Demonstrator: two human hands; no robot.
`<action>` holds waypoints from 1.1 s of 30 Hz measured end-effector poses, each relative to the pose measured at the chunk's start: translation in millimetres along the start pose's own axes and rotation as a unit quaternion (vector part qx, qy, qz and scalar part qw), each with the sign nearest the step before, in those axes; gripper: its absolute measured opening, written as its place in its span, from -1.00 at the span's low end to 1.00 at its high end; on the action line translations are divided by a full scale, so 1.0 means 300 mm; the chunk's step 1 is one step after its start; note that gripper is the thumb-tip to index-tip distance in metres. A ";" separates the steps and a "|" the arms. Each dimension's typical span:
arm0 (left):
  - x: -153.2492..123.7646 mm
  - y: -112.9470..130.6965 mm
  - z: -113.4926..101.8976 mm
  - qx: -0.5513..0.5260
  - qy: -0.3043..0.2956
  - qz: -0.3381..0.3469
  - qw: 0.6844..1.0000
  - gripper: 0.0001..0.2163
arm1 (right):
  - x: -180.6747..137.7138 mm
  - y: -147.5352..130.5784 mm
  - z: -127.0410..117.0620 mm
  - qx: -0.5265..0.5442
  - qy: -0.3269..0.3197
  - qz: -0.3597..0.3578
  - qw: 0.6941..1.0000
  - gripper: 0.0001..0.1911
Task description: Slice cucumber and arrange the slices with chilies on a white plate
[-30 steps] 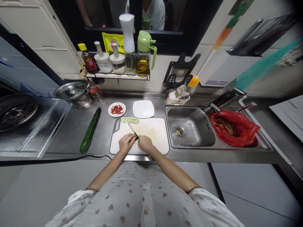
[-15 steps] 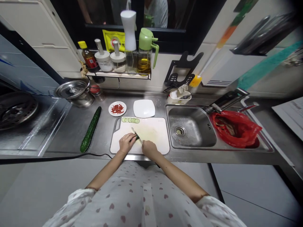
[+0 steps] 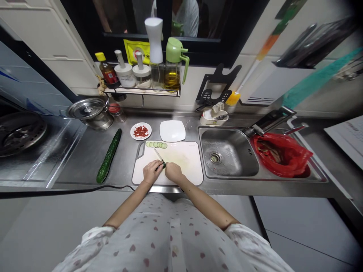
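At the near edge of the white cutting board [image 3: 187,166], the left hand [image 3: 151,172] curls its fingers over a short cucumber stub [image 3: 163,164], which lies just between both hands. The right hand [image 3: 173,172] is clenched round a knife [image 3: 158,154]; the blade slants away and leftward across the stub's exposed end. Cut slices [image 3: 155,144] line the board's far edge, and a whole cucumber [image 3: 109,155] lies well apart on the counter [image 3: 85,158].

Steel counter [image 3: 85,158]: cutting board [image 3: 185,164] at front edge, whole cucumber [image 3: 108,156] left, chilli dish [image 3: 141,131], white plate [image 3: 172,130], lidded pot [image 3: 89,111] behind.
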State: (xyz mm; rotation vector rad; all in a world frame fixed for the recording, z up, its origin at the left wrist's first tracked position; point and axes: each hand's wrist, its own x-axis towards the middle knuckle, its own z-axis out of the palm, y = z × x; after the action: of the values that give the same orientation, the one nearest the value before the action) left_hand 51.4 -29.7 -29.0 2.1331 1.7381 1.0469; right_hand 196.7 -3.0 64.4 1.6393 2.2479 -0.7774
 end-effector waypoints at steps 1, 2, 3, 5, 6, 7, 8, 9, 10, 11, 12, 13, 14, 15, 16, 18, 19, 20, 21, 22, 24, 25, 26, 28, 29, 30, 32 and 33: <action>0.001 0.002 -0.001 0.002 0.002 0.001 1.000 -0.83 | 0.004 -0.003 -0.003 0.001 -0.002 0.000 1.000 -0.66; 0.001 0.003 -0.002 0.004 0.004 0.003 1.000 -0.83 | 0.006 -0.005 -0.005 0.002 -0.003 0.000 1.000 -0.65; 0.002 0.004 -0.002 0.006 0.004 0.005 1.000 -0.82 | 0.006 -0.005 -0.004 0.003 -0.002 -0.001 1.000 -0.65; 0.003 0.004 -0.003 0.010 0.003 0.008 1.000 -0.82 | -0.001 0.001 0.002 0.002 0.003 -0.002 1.000 -0.65; 0.003 0.004 -0.003 0.011 0.003 0.010 1.000 -0.82 | -0.008 0.006 0.009 -0.001 0.005 -0.001 1.000 -0.65; 0.004 0.004 -0.003 0.012 0.003 0.010 1.000 -0.82 | -0.017 0.012 0.017 -0.005 0.007 0.001 1.000 -0.65; 0.004 0.003 -0.003 0.013 0.003 0.009 1.000 -0.82 | -0.027 0.020 0.025 -0.010 0.008 0.003 1.000 -0.66; 0.004 0.003 -0.003 0.013 0.003 0.008 1.000 -0.82 | -0.038 0.027 0.035 -0.014 0.008 0.004 1.000 -0.67; 0.004 0.003 -0.003 0.013 0.003 0.006 1.000 -0.82 | -0.049 0.034 0.044 -0.017 0.009 0.004 1.000 -0.67; 0.004 0.003 -0.003 0.012 0.003 0.006 1.000 -0.82 | -0.058 0.041 0.053 -0.018 0.009 0.005 1.000 -0.68; 0.004 0.004 -0.003 0.012 0.002 0.005 1.000 -0.82 | -0.065 0.046 0.060 -0.019 0.012 0.006 1.000 -0.68; 0.004 0.004 -0.004 0.012 0.001 0.005 1.000 -0.82 | -0.070 0.050 0.065 -0.020 0.014 0.008 1.000 -0.68; 0.003 0.005 -0.004 0.011 0.000 0.005 1.000 -0.82 | -0.072 0.052 0.069 -0.021 0.017 0.008 1.000 -0.69; 0.003 0.005 -0.005 0.011 0.000 0.005 1.000 -0.82 | -0.072 0.053 0.072 -0.021 0.019 0.009 1.000 -0.69; 0.004 0.006 -0.005 0.011 -0.001 0.006 1.000 -0.82 | -0.069 0.052 0.072 -0.022 0.019 0.008 1.000 -0.69; 0.005 0.006 -0.005 0.011 0.001 0.006 1.000 -0.83 | -0.060 0.049 0.071 -0.023 0.013 0.006 1.000 -0.69; 0.005 0.007 -0.005 0.012 0.001 0.007 1.000 -0.83 | -0.054 0.047 0.070 -0.023 0.011 0.006 1.000 -0.69; 0.006 0.007 -0.005 0.014 0.001 0.008 1.000 -0.83 | -0.049 0.045 0.068 -0.022 0.009 0.006 1.000 -0.69; 0.006 0.008 -0.005 0.015 0.001 0.008 1.000 -0.83 | -0.043 0.043 0.067 -0.022 0.008 0.006 1.000 -0.68; 0.007 0.008 -0.005 0.016 0.001 0.008 1.000 -0.82 | -0.038 0.041 0.067 -0.021 0.009 0.006 1.000 -0.68; 0.007 0.009 -0.005 0.018 0.002 0.008 1.000 -0.82 | -0.028 0.036 0.066 -0.021 0.014 0.006 1.000 -0.67; 0.007 0.009 -0.005 0.018 0.003 0.007 1.000 -0.82 | -0.024 0.034 0.065 -0.020 0.016 0.005 1.000 -0.67; 0.006 0.009 -0.005 0.019 0.004 0.007 1.000 -0.82 | -0.020 0.031 0.064 -0.020 0.016 0.006 1.000 -0.67; 0.005 0.008 -0.004 0.020 0.006 0.007 1.000 -0.82 | -0.013 0.027 0.063 -0.018 0.016 0.006 1.000 -0.67; 0.004 0.007 -0.003 0.020 0.007 0.008 1.000 -0.82 | -0.009 0.025 0.062 -0.018 0.016 0.006 1.000 -0.67; 0.003 0.006 -0.002 0.020 0.008 0.009 1.000 -0.82 | -0.006 0.023 0.063 -0.018 0.017 0.006 1.000 -0.67; 0.002 0.003 0.001 0.019 0.009 0.011 1.000 -0.83 | 0.000 0.022 0.064 -0.019 0.021 0.004 1.000 -0.67; 0.002 0.002 0.002 0.019 0.010 0.012 1.000 -0.82 | 0.002 0.022 0.066 -0.019 0.021 0.003 1.000 -0.66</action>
State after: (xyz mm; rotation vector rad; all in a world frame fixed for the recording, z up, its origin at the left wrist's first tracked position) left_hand 52.2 -29.3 -28.9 2.1781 1.7594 1.0522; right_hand 200.7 -12.1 46.1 1.6593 2.2713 -0.7017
